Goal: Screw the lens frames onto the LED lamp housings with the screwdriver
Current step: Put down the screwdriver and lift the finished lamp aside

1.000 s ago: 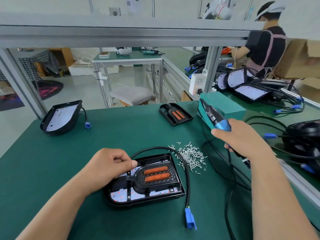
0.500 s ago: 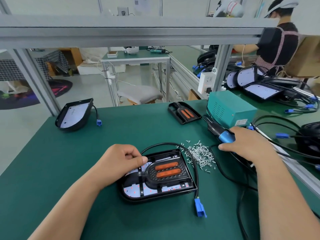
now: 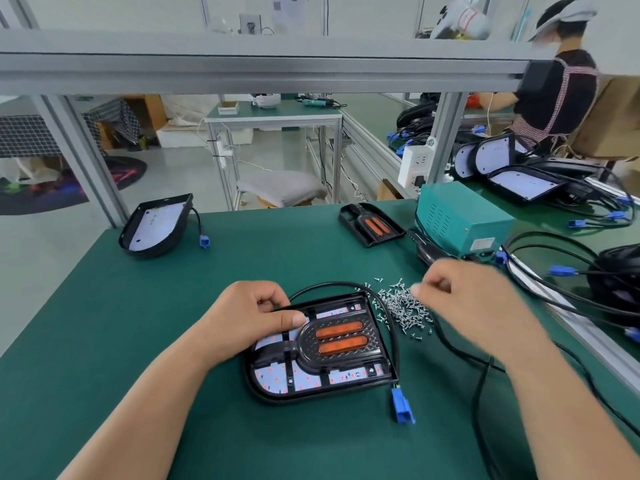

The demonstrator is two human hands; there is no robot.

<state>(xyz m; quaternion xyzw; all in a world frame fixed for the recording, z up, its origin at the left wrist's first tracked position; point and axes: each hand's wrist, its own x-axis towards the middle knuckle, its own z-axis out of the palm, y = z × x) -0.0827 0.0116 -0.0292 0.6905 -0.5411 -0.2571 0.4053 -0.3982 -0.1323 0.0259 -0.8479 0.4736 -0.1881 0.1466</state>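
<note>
Head view: left hand [image 3: 249, 320] grips the lamp housing [image 3: 311, 394] mid-worktop [image 3: 138, 341], thumb on the lens frame [image 3: 346, 360] seated inside it. Right hand [image 3: 467, 299] hovers, blurred, over the loose screws [image 3: 401, 306], fingers curled; whether they hold anything, can't tell. Screwdriver [image 3: 427, 252] lies beside the teal box [image 3: 460, 216], right edge.

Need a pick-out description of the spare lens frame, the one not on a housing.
On the green table, go to the teal box at the far right edge. Just left of it lies the spare lens frame: small, black, two orange strips, and unlike the fitted frame at the left hand, no housing beneath it.
</note>
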